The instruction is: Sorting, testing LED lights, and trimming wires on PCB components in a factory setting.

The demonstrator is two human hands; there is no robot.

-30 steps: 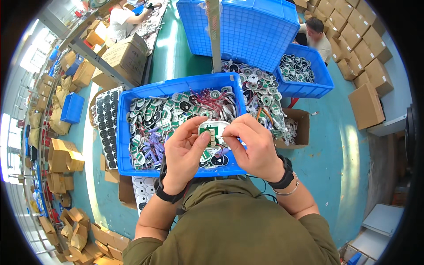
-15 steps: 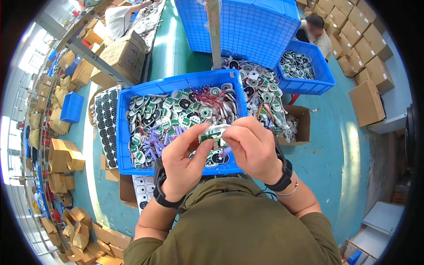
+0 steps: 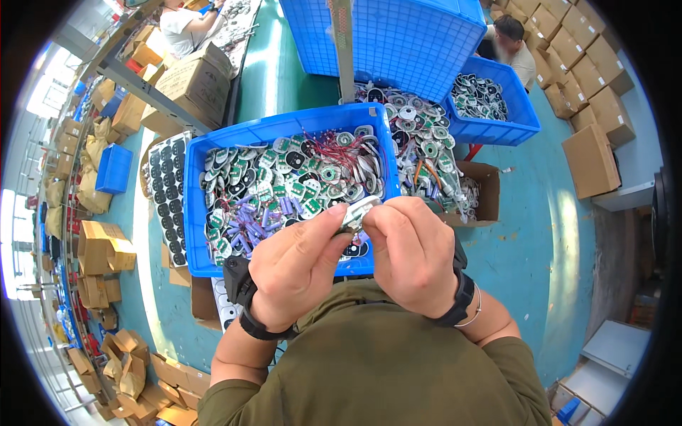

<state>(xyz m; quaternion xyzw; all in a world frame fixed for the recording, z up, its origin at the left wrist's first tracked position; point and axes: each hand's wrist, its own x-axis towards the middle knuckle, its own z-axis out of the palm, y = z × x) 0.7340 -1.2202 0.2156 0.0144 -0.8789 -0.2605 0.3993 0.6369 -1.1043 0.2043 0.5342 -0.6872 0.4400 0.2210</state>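
Note:
Above the near side of a blue bin [image 3: 192, 213], a small white plastic piece with a circuit board [image 3: 361, 211] is pinched between my two hands. My left hand [image 3: 302, 259] grips its left side with thumb and forefinger. Closed fingers of my right hand [image 3: 413, 255] hold its right end. The piece is tilted, white edge up, and its underside is mostly hidden. Heaped in the bin below are white round pieces with green boards [image 3: 295, 188], purple cylindrical cells [image 3: 245, 228] and a bundle of red wires [image 3: 337, 150].
Black round parts fill a white tray [image 3: 169, 199] left of the bin. More white pieces [image 3: 430, 149] lie to the right, with an orange-handled tool [image 3: 430, 172] and a cardboard box [image 3: 486, 192]. A large blue crate [image 3: 387, 46] stands behind; two people work farther off.
The white piece has been turned, so its green board no longer faces up and its white edge shows. Both hands have rotated and come slightly nearer to me.

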